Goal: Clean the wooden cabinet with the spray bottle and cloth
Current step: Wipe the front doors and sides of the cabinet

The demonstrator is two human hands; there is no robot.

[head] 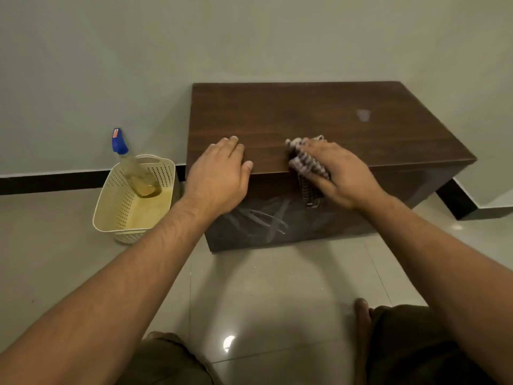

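The cabinet (pixel 319 120) is being touched by both hands at its front top edge. The left hand (pixel 219 176) is being laid flat on the top near the left corner. Its fingers are being kept straight and nothing is being held in it. The cloth (pixel 308 165) is being gripped by the right hand (pixel 341 173) and pressed on the same edge, a little to the right. Part of the cloth is being left to hang down over the front of the cabinet. This hand is being shown a bit blurred, so the thumb cannot be made out well. Pale wipe streaks (pixel 266 220) are being shown on the dark front, under the hands. A small pale spot (pixel 363 115) is being shown on the top, nearer the wall. The bottle (pixel 130 162) is being kept in the basket (pixel 116 201), leaning with its blue head up. The basket is being kept on the floor (pixel 249 287), just left of the cabinet. The cabinet is being kept against the wall (pixel 249 37).
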